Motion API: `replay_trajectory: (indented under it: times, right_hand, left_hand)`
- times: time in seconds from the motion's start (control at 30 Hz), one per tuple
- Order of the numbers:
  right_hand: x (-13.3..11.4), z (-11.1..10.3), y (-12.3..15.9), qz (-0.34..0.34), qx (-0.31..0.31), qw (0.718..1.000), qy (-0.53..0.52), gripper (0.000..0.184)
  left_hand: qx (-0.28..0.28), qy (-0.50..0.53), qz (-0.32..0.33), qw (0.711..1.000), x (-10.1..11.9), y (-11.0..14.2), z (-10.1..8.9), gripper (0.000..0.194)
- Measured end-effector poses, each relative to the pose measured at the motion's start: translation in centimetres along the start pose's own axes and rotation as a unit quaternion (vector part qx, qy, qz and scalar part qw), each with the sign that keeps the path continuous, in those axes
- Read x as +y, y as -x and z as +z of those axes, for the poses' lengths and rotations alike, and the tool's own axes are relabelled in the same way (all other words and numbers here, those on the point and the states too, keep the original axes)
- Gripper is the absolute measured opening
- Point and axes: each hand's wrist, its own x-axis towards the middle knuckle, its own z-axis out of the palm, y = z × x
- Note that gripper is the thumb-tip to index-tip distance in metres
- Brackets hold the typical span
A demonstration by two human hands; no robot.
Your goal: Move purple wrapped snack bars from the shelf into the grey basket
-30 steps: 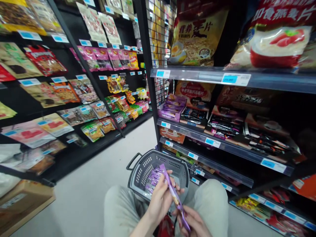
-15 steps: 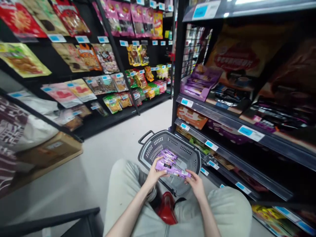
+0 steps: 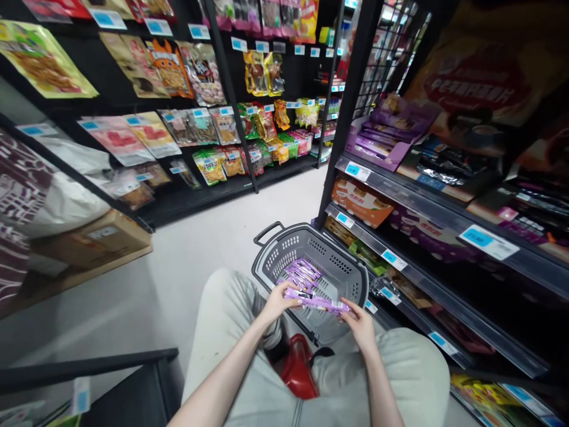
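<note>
Stretched between my two hands is a long purple snack packet point(image 3: 320, 303), held level over the near side of a grey shopping basket point(image 3: 326, 249). My left hand point(image 3: 279, 303) pinches its left end, and my right hand point(image 3: 356, 322) grips the right end between thumb and fingers. Below and beyond it, several similar purple packets point(image 3: 303, 273) lie inside the basket on the left. The basket stands on the floor just past my knees, its handle point(image 3: 269, 232) sticking out at the far left.
On the right, a shelf unit point(image 3: 422, 216) close to the basket holds an open purple box point(image 3: 377, 142) of packets. Bagged snacks hang on a dark rack point(image 3: 178, 160) at the left. A cardboard box point(image 3: 93, 246) sits on the left; a black frame point(image 3: 133, 359) is near my left knee.
My view has tipped down and turned slightly left, so the shelves appear higher. The packet in my hands now lies flatter, showing more of the packets in the basket.
</note>
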Motion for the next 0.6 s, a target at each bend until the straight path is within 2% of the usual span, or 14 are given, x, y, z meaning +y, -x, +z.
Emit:
replay_trajectory:
  times: [0.3, 0.6]
  right_hand:
    - [-0.09, -0.73, 0.17, 0.034, -0.006, 0.999, -0.018, 0.049]
    - [0.58, -0.76, -0.17, 0.058, -0.024, 0.998, -0.019, 0.053]
  left_hand:
    - [-0.008, 0.002, -0.010, 1.000, -0.32, -0.06, 0.07, 0.047]
    - [0.002, 0.003, -0.028, 1.000, -0.14, 0.01, 0.15, 0.044]
